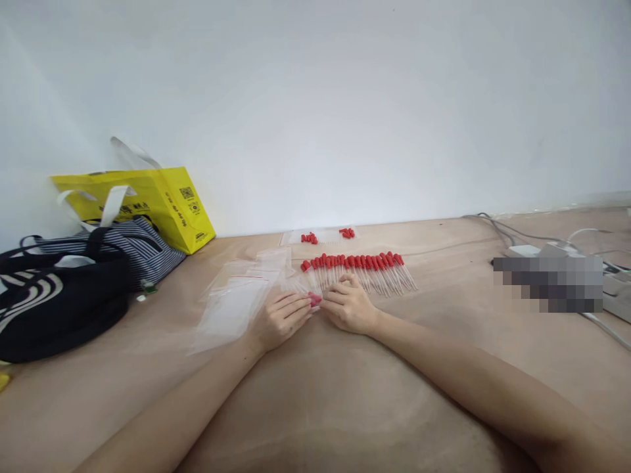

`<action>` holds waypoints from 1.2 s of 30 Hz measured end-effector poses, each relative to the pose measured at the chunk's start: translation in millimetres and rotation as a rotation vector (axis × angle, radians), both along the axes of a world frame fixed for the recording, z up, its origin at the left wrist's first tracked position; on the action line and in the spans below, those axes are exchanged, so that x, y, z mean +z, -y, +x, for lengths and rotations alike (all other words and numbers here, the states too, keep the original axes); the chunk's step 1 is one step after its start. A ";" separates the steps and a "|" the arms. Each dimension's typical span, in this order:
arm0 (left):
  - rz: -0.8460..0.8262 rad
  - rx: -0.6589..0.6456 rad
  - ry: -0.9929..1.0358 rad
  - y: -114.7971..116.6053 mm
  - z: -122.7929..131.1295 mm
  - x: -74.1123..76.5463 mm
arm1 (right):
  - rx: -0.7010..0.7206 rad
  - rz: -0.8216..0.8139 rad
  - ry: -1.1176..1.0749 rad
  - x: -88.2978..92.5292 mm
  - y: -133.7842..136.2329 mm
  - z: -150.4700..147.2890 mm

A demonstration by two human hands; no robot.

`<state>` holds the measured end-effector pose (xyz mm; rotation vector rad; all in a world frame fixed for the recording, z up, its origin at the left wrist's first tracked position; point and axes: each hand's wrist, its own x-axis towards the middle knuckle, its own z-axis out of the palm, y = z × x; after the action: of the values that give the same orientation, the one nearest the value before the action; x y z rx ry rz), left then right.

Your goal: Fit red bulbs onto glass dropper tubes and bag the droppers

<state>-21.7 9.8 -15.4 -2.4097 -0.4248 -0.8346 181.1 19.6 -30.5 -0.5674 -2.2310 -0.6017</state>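
Observation:
In the middle of the table, my left hand (283,318) is closed on a clear plastic bag. A few pinkish-red dropper bulbs (314,299) show through it beside the fingertips. Facing it, my right hand (351,307) has its fingers curled at the bag's other side, pinching its edge. Just beyond both hands lies a row of droppers (377,263) with red rubber bulbs and thin clear tubes, bulbs pointing away from me. Flat zip bags (231,309) lie overlapped to the left of my left hand, partly under it.
Near the wall lie filled clear bags (325,236) with red bulbs at both ends. On the left stand a yellow tote (192,210), a striped bag (162,253) and a black bag (93,309). Cables (497,226) and a white power strip (616,299) are on the right.

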 end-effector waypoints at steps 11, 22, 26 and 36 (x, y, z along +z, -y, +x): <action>0.037 -0.009 0.028 2.3 -15.5 -0.2 | -0.009 0.042 -0.020 -0.4 -5.6 5.4; -0.038 -0.015 0.043 2.7 3.5 3.9 | 0.010 0.083 0.034 0.9 -6.1 -0.2; -0.020 -0.004 0.009 0.6 14.1 2.6 | 0.050 0.071 0.002 1.8 -3.4 -3.3; 0.104 0.021 -0.079 3.2 -8.5 7.4 | 0.011 -0.019 -0.001 -1.6 -4.7 0.3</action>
<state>-30.2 6.5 -8.0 -2.3290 -0.3664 -0.7313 181.4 24.3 -32.1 -0.5650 -2.2398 -0.5750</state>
